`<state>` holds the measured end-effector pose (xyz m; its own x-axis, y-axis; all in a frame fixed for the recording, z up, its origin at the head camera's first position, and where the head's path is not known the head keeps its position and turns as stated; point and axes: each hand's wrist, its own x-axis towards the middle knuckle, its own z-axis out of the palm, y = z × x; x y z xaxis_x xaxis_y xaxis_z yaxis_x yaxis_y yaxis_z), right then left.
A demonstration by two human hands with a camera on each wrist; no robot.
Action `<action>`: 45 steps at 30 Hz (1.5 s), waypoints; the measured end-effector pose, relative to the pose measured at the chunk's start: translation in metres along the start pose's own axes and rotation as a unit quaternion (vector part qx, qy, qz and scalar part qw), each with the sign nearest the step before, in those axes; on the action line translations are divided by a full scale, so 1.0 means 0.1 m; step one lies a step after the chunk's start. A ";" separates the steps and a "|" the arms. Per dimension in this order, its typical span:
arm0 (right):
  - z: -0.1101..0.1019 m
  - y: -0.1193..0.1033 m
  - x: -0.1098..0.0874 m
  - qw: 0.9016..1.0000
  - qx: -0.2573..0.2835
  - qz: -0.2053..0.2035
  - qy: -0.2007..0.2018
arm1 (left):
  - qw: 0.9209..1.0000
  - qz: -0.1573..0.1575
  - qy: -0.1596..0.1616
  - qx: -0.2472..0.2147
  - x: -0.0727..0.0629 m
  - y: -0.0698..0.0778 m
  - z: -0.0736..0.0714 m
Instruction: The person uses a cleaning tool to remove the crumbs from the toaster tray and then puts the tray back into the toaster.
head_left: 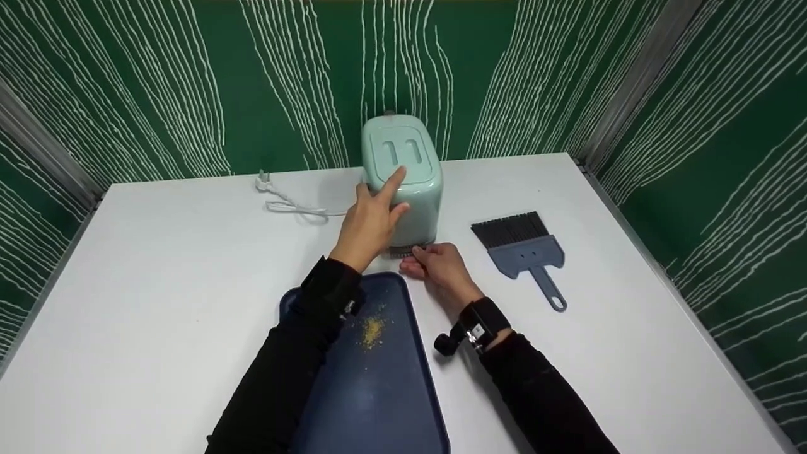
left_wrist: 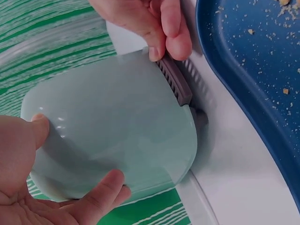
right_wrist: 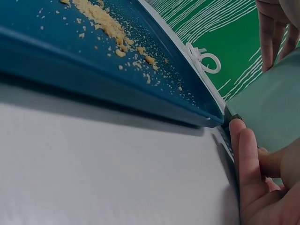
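A mint-green toaster (head_left: 419, 211) with two top slots stands at the back of the table. My left hand (head_left: 365, 227) rests on its upper near end, index finger laid on the top and thumb against the near face. Low on the near side, a dark slotted crumb tray (left_wrist: 176, 82) juts out from the toaster's base. My right hand (head_left: 444, 268) pinches the end of this crumb tray between thumb and fingers. Most of the crumb tray is hidden under the toaster body.
A blue serving tray (head_left: 372, 403) lies in front of the toaster, with yellow crumbs (head_left: 372, 331) scattered on it. To the right lies a grey-blue hand brush (head_left: 526, 252) with black bristles. A white power cord (head_left: 296, 207) with its plug lies left of the toaster.
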<state>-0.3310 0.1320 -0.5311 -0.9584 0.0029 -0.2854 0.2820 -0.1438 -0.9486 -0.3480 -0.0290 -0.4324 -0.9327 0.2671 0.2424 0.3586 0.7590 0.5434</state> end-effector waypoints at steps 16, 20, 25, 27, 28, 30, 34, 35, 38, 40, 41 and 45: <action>-0.06 -0.04 0.01 1.000 0.009 0.016 -0.017 | 1.000 -0.007 -0.017 0.007 0.02 0.00 0.02; -0.05 -0.03 0.02 1.000 0.019 0.017 -0.014 | 1.000 0.005 -0.009 0.008 0.01 -0.01 0.03; -0.02 -0.02 0.04 1.000 0.014 0.005 -0.006 | 1.000 0.014 -0.006 0.014 0.00 -0.02 0.02; 0.01 -0.02 0.04 1.000 0.016 0.004 0.002 | 1.000 0.012 -0.008 0.014 0.00 -0.02 0.01; 0.02 -0.02 0.04 1.000 0.018 0.004 0.006 | 1.000 0.009 -0.010 0.015 0.00 -0.02 0.01; 0.05 -0.02 0.03 1.000 0.024 0.005 0.012 | 1.000 0.006 -0.012 0.015 0.00 -0.02 0.00; 0.09 -0.03 0.03 1.000 0.017 0.003 0.023 | 1.000 0.003 -0.012 0.016 0.01 -0.04 -0.01; 0.10 -0.02 0.04 1.000 0.015 0.004 0.023 | 1.000 0.003 -0.011 0.014 0.01 -0.04 -0.01; 0.10 -0.02 0.04 1.000 0.008 0.002 0.025 | 1.000 0.001 -0.012 0.010 0.00 -0.04 -0.01; 0.09 -0.02 0.04 1.000 0.004 0.002 0.022 | 1.000 0.000 -0.015 0.008 0.00 -0.04 0.00; 0.08 -0.02 0.04 1.000 0.001 0.001 0.021 | 1.000 -0.001 -0.015 0.007 0.00 -0.04 0.00; 0.05 -0.03 0.05 1.000 -0.019 -0.004 0.011 | 1.000 -0.003 -0.017 0.007 0.01 -0.03 0.01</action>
<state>-0.3370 0.1272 -0.5292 -0.9596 0.0260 -0.2801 0.2759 -0.1067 -0.9552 -0.3501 -0.0309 -0.4346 -0.9358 0.2824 0.2112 0.3525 0.7685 0.5341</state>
